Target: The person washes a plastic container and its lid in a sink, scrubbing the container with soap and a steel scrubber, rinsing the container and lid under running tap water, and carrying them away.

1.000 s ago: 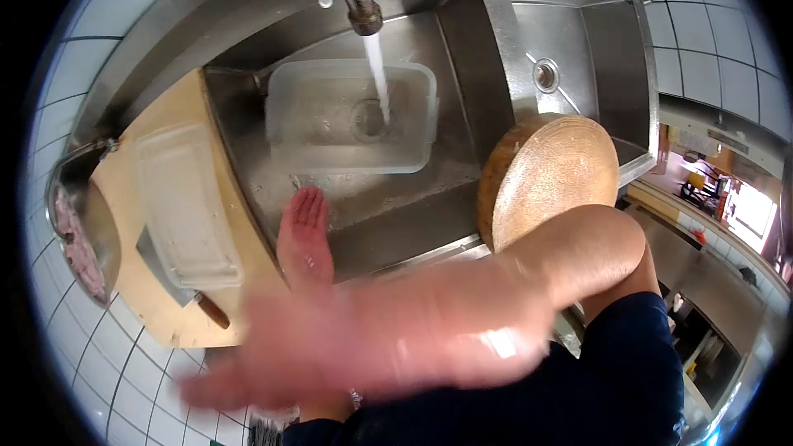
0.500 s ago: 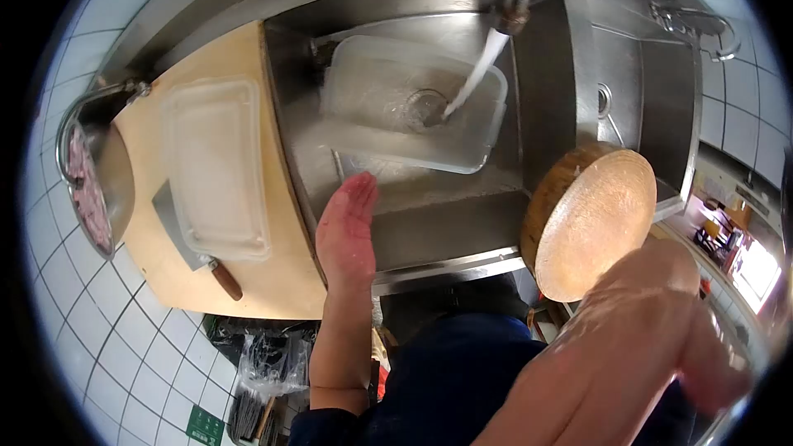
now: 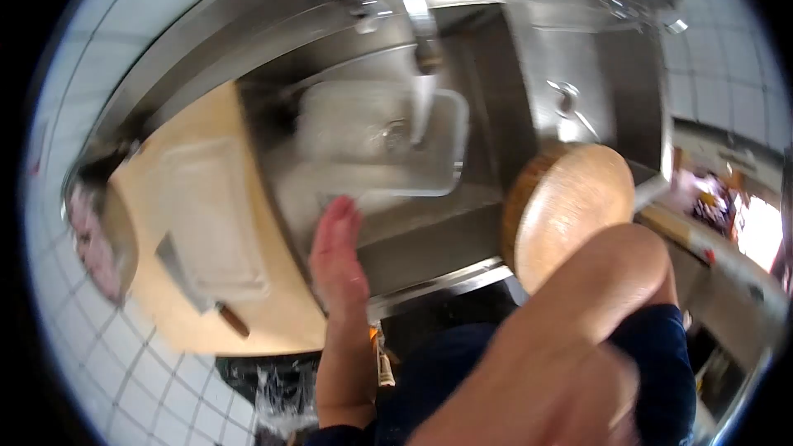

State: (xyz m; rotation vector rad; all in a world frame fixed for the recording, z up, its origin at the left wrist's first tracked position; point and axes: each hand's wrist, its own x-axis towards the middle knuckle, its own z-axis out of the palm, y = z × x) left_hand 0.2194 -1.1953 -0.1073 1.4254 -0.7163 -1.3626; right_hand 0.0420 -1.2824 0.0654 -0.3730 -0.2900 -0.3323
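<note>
My left hand (image 3: pixel 337 260) hovers over the near left part of the sink (image 3: pixel 396 256), fingers stretched out and holding nothing. Beyond its fingertips a clear plastic tub (image 3: pixel 330 136) sits in the basin. Water from the faucet (image 3: pixel 424 41) pours into the tub. My right arm is bent and raised close to the camera; the right hand (image 3: pixel 607 388) is smeared by motion, so its fingers cannot be made out. Behind the right elbow, a thick round wooden chopping block (image 3: pixel 574 202) leans at the sink's right edge.
On the left, a wooden board (image 3: pixel 281 314) bears a cleaver (image 3: pixel 182 272) and a translucent plastic lid (image 3: pixel 215 215). A metal bowl (image 3: pixel 124 239) of pink meat (image 3: pixel 92 239) stands farther left. A second sink (image 3: pixel 570 58) lies to the right. Plastic bags (image 3: pixel 285 396) hang below the board.
The view has shifted, moving the sink left and down in the picture. My right hand has swung inward from the right side. The left hand stays stretched over the sink.
</note>
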